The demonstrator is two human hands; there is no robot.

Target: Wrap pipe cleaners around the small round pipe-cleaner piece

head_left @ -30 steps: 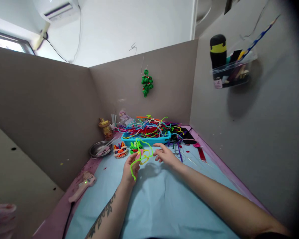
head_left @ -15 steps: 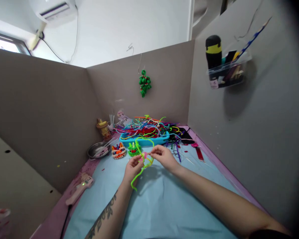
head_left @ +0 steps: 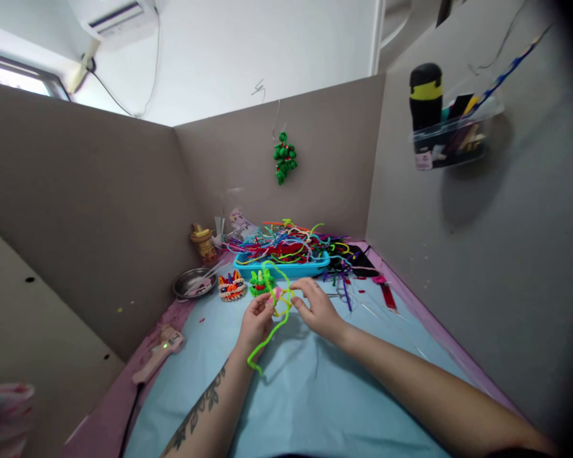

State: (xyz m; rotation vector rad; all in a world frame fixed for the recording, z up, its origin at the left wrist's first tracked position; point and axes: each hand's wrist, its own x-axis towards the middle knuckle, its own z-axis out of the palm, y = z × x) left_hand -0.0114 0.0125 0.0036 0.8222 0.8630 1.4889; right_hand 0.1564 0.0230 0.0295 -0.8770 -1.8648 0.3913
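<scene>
Above the middle of the blue-covered table, my left hand (head_left: 255,321) pinches a small pink piece (head_left: 274,296) joined to a yellow ring-like shape. From it a long bright-green pipe cleaner (head_left: 279,326) loops up behind and trails down in front to a loose end. My right hand (head_left: 318,310) has its thumb and forefinger a little apart at the right side of the loop, with the pipe cleaner between their tips. Just beyond the hands sit a green animal-head figure (head_left: 260,284) and an orange one (head_left: 232,287), both of fuzzy pipe cleaner.
A blue tray (head_left: 286,270) heaped with coloured pipe cleaners stands at the back. Left are a metal bowl (head_left: 181,289), a cup (head_left: 203,246) and a pink corded tool (head_left: 160,356) with a green light. Scissors (head_left: 337,295) lie right. Grey partitions (head_left: 277,203) enclose the table.
My right thumb and forefinger have moved apart from a tight pinch and shifted to the loop's right edge. The green strand's loose end hangs slightly lower. The view has turned slightly left.
</scene>
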